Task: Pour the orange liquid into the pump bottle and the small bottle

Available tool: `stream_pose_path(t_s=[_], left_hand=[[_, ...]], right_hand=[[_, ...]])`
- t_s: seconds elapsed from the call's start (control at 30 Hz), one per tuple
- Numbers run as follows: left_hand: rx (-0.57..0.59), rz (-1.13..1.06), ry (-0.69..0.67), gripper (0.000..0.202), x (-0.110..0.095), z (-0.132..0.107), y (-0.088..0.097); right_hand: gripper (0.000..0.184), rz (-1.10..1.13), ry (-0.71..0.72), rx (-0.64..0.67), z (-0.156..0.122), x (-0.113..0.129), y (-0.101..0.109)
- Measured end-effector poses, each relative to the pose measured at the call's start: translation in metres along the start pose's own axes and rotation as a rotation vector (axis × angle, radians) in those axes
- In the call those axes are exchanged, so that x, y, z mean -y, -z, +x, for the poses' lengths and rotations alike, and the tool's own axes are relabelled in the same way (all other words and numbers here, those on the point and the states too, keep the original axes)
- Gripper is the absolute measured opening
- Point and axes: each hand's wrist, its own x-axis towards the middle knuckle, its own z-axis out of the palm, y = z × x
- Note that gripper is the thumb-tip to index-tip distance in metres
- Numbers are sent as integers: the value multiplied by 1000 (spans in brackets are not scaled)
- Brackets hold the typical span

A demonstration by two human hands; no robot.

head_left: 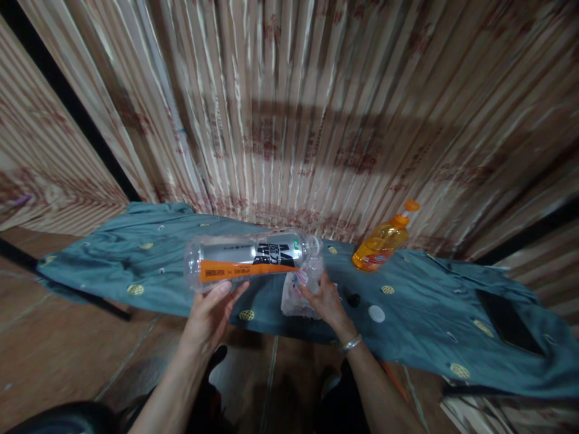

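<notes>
My left hand [212,313] supports a large clear plastic drink bottle [244,259] from below, thumb and fingers around its lower side. The bottle lies almost level, with an orange, silver and black label, and its uncapped-looking mouth points right. At that mouth, my right hand [326,301] is closed on a small clear plastic bottle [312,268] with a pinkish label; fingers and blur hide part of it. Whether the two mouths touch I cannot tell. Beneath the right hand lies a whitish crumpled packet or cloth [296,301]. A bracelet circles my right wrist.
On the teal patterned cloth [158,265] stands an orange pump bottle [380,244] of yellow liquid, right of my hands. Closer in are a small black object [351,298] and a white round lid [376,313]. A dark phone-like slab [509,319] lies far right. A striped curtain [280,120] hangs behind.
</notes>
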Motion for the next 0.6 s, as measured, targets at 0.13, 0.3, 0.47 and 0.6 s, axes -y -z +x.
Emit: stream_pose_path(t_s=[0.13,0.3,0.47,0.6], left_hand=[[-2,2,7,42,0,-1,-2],[-3,1,-2,40,0,-1,-2],[8,34,-23,38,0,0,0],[6,43,-10,38,0,1,1]], right_hand=[[47,-4,21,-9,0,-2,0],[48,-26,5,-12,0,-1,0],[47,-37,22,-25,0,-1,-1],[49,-23,35,-12,0,-4,-1]])
